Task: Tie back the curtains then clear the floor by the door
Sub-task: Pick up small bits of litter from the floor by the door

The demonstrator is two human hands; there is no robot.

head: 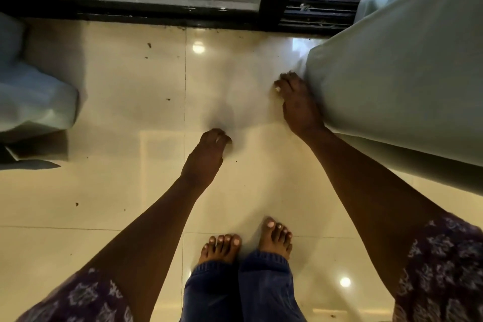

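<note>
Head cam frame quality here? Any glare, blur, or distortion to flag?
Head view: two round lamp glare spots on the glossy floor tiles, one near the door track, one by the feet; motion blur smears the left curtain and the sheer fabric between the left hand and right hand; wide-angle bending at the edges; arms underexposed.

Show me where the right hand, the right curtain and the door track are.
right hand (pixel 298 107), head view, back of the hand.
right curtain (pixel 397 81), head view, middle of the fabric.
door track (pixel 316 12), head view, exposed rails.
</note>
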